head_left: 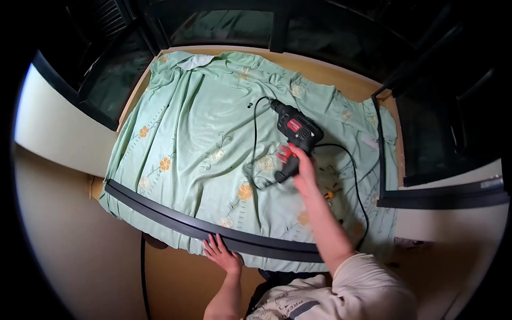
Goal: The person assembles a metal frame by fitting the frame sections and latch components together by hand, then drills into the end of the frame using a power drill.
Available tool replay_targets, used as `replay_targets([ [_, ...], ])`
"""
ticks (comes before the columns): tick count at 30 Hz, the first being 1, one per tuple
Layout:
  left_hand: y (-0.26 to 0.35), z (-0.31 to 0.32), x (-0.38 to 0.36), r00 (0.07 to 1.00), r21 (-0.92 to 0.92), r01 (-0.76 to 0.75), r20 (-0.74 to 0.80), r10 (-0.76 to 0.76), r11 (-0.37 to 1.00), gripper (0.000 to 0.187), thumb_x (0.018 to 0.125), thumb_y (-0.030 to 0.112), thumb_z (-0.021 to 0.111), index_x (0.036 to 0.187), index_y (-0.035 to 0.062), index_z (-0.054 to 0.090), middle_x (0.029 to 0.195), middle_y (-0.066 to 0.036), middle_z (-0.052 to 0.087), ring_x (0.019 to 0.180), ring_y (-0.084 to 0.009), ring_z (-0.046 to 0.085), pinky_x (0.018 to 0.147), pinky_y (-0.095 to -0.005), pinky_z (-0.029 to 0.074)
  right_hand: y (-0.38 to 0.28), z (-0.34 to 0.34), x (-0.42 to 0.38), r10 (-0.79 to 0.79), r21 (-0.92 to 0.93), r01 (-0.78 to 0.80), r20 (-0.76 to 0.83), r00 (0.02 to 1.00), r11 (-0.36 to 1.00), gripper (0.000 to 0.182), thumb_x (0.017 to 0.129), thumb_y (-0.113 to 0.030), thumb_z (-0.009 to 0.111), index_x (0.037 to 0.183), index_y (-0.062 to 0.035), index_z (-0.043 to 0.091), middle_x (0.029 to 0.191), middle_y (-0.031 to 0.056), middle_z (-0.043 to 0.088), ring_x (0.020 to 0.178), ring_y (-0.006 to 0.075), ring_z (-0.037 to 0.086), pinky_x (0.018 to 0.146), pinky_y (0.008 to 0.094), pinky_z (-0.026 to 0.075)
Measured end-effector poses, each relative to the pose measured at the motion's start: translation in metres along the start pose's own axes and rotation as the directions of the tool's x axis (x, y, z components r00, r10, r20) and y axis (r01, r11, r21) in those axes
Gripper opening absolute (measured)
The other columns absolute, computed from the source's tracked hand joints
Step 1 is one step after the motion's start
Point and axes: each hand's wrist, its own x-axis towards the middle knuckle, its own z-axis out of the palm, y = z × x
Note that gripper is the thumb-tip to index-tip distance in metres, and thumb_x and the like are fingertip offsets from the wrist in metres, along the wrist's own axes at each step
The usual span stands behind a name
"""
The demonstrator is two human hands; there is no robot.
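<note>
My right hand (pixel 304 166) is closed round the handle of a black and red corded power drill (pixel 302 129), held above a light green cloth (pixel 213 120) with orange and white flowers. The drill's nose points up and to the left, away from me. A long dark rail (pixel 160 214) lies across the near edge of the cloth. On its near side, my left hand (pixel 224 257) rests with fingers spread and stretched over it. Parts of the rail's right end are hidden behind my right arm.
A black cord (pixel 356 181) loops from the drill over the cloth's right side. Near my right forearm lies a small orange and black item (pixel 329 195). Two small black pieces (pixel 250 105) sit past the drill. Dark window frames (pixel 280 29) surround the far side; another dark frame (pixel 381 154) borders the right.
</note>
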Motion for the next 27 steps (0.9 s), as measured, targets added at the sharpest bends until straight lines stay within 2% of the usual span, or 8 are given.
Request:
replay_targets([
  [3,-0.009,0.009,-0.003,0.998,-0.002,-0.038,-0.056,0.038,0.999,0.083,0.074,0.005,0.062,0.154,0.0101,0.038,0.165,-0.016,0.029,0.153,-0.0444,0.019,0.12,-0.064,0.015,-0.078,-0.026,-0.088,-0.129,-0.484,0.153,0.083,0.988,0.861,0.032,0.09,-0.013,0.071,0.117,0.0042,0.067,0.108,0.0157,0.075,0.098,0.0268,0.074,0.064,0.035,0.059],
  [9,-0.011,0.01,-0.011,0.996,-0.057,-0.003,-0.091,-0.002,0.998,0.085,0.078,0.008,0.066,0.157,0.0183,0.036,0.166,-0.007,0.029,0.156,-0.0332,0.018,0.121,-0.0596,0.012,-0.203,-0.068,-0.303,-0.3,-0.815,0.294,0.156,0.941,0.499,0.027,0.089,-0.006,0.071,0.114,0.0044,0.071,0.101,0.0101,0.077,0.09,0.015,0.072,0.067,0.0286,0.058],
  [16,-0.014,0.014,-0.017,0.991,-0.016,-0.031,-0.133,0.028,0.999,0.084,0.082,0.007,0.064,0.159,0.0253,0.034,0.168,-0.002,0.025,0.157,-0.0315,0.018,0.12,-0.0623,0.017,-0.241,-0.146,-0.528,-0.774,-0.876,0.427,0.426,0.468,-0.224,0.035,0.093,0.001,0.061,0.126,0.0113,0.059,0.118,0.0216,0.07,0.1,0.0202,0.07,0.082,0.0297,0.056],
  [17,-0.015,0.014,-0.017,0.988,-0.01,-0.056,-0.146,0.053,0.998,0.084,0.083,0.007,0.063,0.159,0.0252,0.034,0.169,-0.002,0.024,0.156,-0.032,0.018,0.119,-0.0631,0.017,-0.24,-0.159,-0.544,-0.838,-0.845,0.495,0.411,0.36,-0.201,0.038,0.092,0.006,0.058,0.13,0.0115,0.056,0.121,0.0246,0.068,0.101,0.0233,0.069,0.087,0.0323,0.056],
  [21,0.004,-0.004,-0.04,0.988,-0.014,-0.11,-0.109,0.108,0.994,0.083,0.083,0.002,0.064,0.158,0.0216,0.036,0.164,-0.01,0.033,0.152,-0.0369,0.026,0.116,-0.0618,0.028,-0.235,-0.182,-0.598,-0.868,-0.859,0.509,0.203,0.452,0.064,0.056,0.085,-0.008,0.066,0.135,0.0098,0.051,0.118,0.0257,0.067,0.088,0.0214,0.067,0.084,0.0333,0.054],
  [23,0.028,-0.014,-0.071,0.858,-0.365,-0.479,-0.002,0.514,0.799,0.078,0.083,0.003,0.066,0.155,0.0187,0.04,0.147,-0.016,0.051,0.139,-0.0385,0.044,0.112,-0.0515,0.037,-0.225,-0.198,-0.596,-0.811,-0.829,0.509,0.124,0.572,0.233,0.064,0.082,-0.012,0.066,0.14,0.007,0.049,0.116,0.0238,0.067,0.086,0.0217,0.067,0.077,0.0328,0.055],
  [25,0.086,-0.028,-0.111,0.703,-0.547,-0.52,0.163,0.693,0.656,0.069,0.087,0.007,0.067,0.152,0.0146,0.043,0.126,-0.018,0.064,0.116,-0.0377,0.062,0.101,-0.0441,0.048,-0.212,-0.213,-0.586,-0.726,-0.819,0.411,-0.008,0.687,0.399,0.067,0.079,-0.006,0.068,0.141,0.0067,0.046,0.116,0.0223,0.068,0.088,0.0234,0.068,0.074,0.034,0.057],
  [27,0.152,-0.034,-0.15,0.548,-0.719,-0.067,0.553,0.628,0.692,0.072,0.091,0.013,0.069,0.155,0.0134,0.037,0.12,-0.018,0.066,0.1,-0.0359,0.069,0.089,-0.0451,0.055,-0.201,-0.228,-0.562,-0.676,-0.761,0.427,-0.02,0.736,0.488,0.069,0.078,-0.002,0.067,0.142,0.0062,0.045,0.117,0.0213,0.068,0.089,0.0239,0.069,0.074,0.0341,0.057],
])
